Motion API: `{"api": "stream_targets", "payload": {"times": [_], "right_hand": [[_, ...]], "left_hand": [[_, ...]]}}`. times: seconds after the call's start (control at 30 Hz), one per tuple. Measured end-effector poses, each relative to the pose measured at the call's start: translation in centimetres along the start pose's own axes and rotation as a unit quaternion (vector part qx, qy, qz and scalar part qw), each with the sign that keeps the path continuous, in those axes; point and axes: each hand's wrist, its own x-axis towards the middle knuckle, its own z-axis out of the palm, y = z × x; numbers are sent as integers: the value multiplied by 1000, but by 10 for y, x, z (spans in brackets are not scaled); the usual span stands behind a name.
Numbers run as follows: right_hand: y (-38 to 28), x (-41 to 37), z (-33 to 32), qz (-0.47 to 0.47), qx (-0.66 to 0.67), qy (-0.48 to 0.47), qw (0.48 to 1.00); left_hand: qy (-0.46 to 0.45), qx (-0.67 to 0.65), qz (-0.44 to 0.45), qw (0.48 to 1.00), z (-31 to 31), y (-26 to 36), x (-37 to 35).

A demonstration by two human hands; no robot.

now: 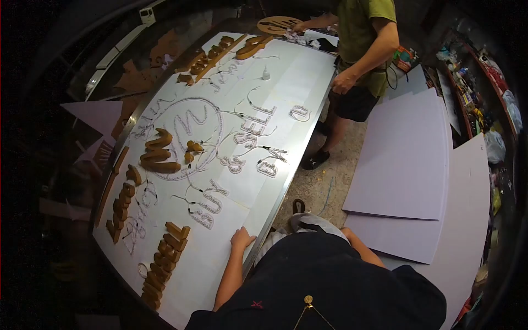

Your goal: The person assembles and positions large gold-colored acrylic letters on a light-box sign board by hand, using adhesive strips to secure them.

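Observation:
My left hand (242, 238) rests on the white tabletop (231, 280) close to its metal edge, fingers curled in and nothing visible in them. Beyond it lie LED-module letters (208, 204) reading "BUY & SELL", with thin wires trailing from them. My right hand (346, 233) is down at my right hip, mostly hidden by my dark shirt, so its fingers do not show. Brown block letters (165, 264) stand in a row left of my left arm. A larger brown piece (158, 154) sits over the LED circle (217, 132) in the middle.
Across the table's far end stands a co-worker (360, 44) in a green shirt, one hand on a round brown sign (278, 25). Large white sheets (396, 159) lean at the right, beside cluttered shelves (467, 93). A small white bottle (266, 73) stands on the table.

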Motion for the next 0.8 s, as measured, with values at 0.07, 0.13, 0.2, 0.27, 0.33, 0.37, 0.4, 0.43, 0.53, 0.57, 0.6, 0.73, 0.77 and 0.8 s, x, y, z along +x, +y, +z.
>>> {"api": "stream_targets", "payload": {"times": [0.07,0.13,0.2,0.27,0.33,0.37,0.4,0.43,0.53,0.57,0.6,0.73,0.77,0.8], "right_hand": [[34,19,7,4,24,6,1000],[42,25,8,-25,-2,-10,1000],[2,1,-12,-31,-75,-3,997],[-22,-5,-26,-37,-149,5,988],[-28,4,-37,-42,-163,6,986],[-28,12,-42,-45,-166,6,985],[-28,21,-47,-48,-179,-1,983],[-27,31,-52,-52,-193,-7,980],[-21,56,-71,-78,-206,-4,975],[-36,54,-85,-83,-210,-6,974],[-50,50,-98,-83,-202,-7,976],[-74,73,-132,-93,-140,12,986],[-82,74,-140,-99,-110,8,989],[-87,72,-148,-102,-114,3,988]], "left_hand": [[-37,-21,0,999,-9,1,-2],[-28,-25,-1,999,-4,-2,1],[-16,-29,-3,999,0,-5,1],[16,-34,-15,999,5,-3,1],[15,-39,-35,999,7,-2,6],[13,-46,-53,997,9,-3,9],[15,-49,-57,997,10,-3,14],[-18,-58,-74,995,8,-2,18],[-55,-52,-105,992,3,7,23],[-66,-34,-115,991,4,10,24],[-28,-7,-127,991,18,6,32],[-72,65,-175,980,17,20,40],[-74,61,-181,979,20,19,41],[-74,53,-208,974,21,18,42]]}}
